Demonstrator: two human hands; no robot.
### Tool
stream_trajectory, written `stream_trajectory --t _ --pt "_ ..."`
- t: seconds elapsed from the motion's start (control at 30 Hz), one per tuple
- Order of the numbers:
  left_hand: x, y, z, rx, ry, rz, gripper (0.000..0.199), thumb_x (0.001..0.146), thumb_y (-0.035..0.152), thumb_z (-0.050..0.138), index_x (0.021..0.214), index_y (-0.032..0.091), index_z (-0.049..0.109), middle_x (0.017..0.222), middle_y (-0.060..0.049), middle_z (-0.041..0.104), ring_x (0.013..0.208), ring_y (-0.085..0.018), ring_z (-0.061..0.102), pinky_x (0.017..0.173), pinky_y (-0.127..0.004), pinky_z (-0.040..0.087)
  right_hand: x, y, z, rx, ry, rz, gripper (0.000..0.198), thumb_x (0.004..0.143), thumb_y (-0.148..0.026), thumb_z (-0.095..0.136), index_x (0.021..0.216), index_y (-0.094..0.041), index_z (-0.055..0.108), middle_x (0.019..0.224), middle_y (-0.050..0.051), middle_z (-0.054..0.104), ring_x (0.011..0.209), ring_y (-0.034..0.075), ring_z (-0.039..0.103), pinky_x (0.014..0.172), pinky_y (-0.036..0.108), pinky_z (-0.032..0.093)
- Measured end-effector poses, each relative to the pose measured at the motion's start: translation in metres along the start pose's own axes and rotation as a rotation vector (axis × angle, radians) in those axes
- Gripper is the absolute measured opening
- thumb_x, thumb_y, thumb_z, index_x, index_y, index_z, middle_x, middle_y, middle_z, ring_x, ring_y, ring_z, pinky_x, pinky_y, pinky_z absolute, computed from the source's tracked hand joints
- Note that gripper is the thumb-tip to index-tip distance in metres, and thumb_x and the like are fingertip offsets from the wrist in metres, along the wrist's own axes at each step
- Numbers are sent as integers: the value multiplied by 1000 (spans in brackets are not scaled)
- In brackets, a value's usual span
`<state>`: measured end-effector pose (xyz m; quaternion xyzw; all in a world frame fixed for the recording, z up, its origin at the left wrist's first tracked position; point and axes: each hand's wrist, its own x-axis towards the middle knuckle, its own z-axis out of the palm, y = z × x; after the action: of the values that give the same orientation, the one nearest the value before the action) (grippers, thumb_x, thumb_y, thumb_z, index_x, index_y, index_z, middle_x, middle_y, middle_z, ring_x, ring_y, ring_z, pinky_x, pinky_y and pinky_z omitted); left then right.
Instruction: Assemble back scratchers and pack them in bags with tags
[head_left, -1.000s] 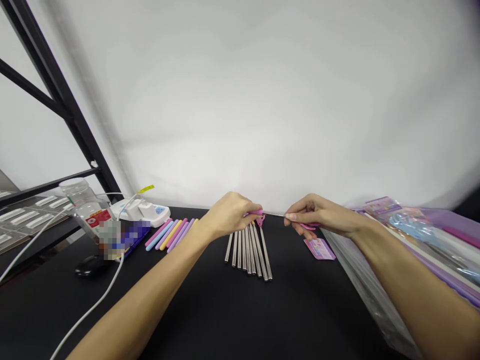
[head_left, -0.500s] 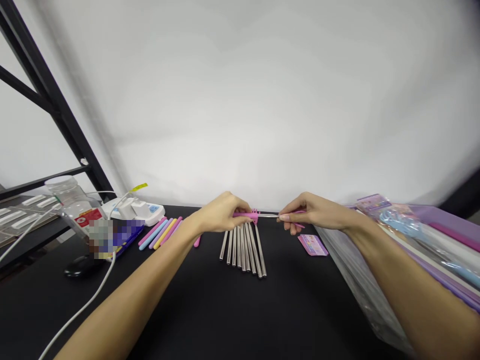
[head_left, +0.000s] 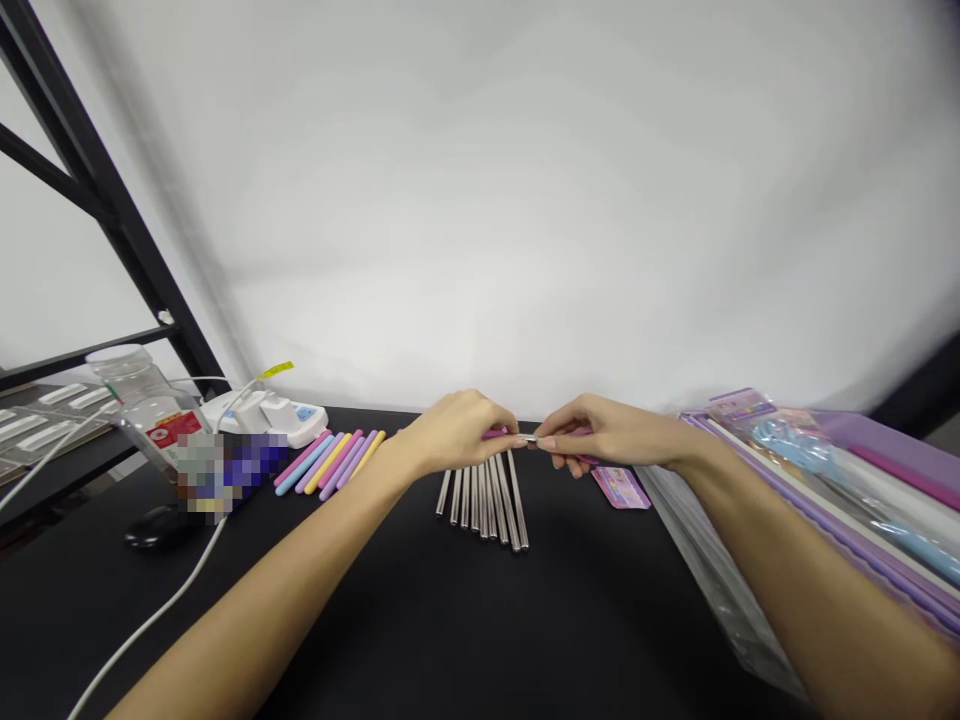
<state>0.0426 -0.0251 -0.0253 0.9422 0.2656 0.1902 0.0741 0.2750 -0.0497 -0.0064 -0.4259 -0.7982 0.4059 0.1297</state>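
My left hand [head_left: 466, 432] is closed in a pinch around a pink stick [head_left: 493, 435], whose right end shows past the fingertips. From its end a short length of silver rod [head_left: 529, 438] runs across to my right hand [head_left: 589, 432]. The right fingers pinch this rod, and a pink piece shows along them. Both hands are close together above the black table, fingertips almost meeting. Below them several silver metal rods [head_left: 484, 505] lie fanned out, their far ends hidden by the hands. Left of my left wrist several pastel sticks [head_left: 328, 462] lie side by side.
A pink printed card [head_left: 622, 488] lies below my right hand. Clear plastic bags with long pastel items [head_left: 840, 490] cover the right side. At left are a power strip [head_left: 304, 425], a clear bottle [head_left: 154, 400], a black mouse [head_left: 156, 527] and a white cable [head_left: 161, 622]. A white wall stands behind.
My hands have come closer together, so less silver rod shows between them. The pink pronged piece by the left fingers is out of sight. More pastel sticks show beside the left arm.
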Motion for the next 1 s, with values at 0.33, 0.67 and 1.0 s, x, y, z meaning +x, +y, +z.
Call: stream_trajectory --t 0.33,0.67,1.0 --pt "-12 -23 -25 -37 -64 -73 20 85 34 65 77 16 63 71 -1 66 62 -11 56 60 -23 36 -4 15 -14 -105 7 42 43 83 -56 58 75 -15 66 67 5 66 63 16 61 59 27 45" --pt "-12 -18 -21 81 -21 -96 25 93 32 51 112 21 62 75 -2 66 64 -14 57 60 -25 38 6 -2 1 -451 191 67 40 87 -54 50 75 -18 63 63 0 60 55 13 48 54 27 30" --pt "-20 -36 -38 133 -36 -138 20 91 31 56 86 16 69 75 -3 70 66 -13 61 64 -23 41 -2 27 -16 -464 340 115 57 84 -66 49 55 -21 28 57 -5 23 53 10 22 50 29 15"
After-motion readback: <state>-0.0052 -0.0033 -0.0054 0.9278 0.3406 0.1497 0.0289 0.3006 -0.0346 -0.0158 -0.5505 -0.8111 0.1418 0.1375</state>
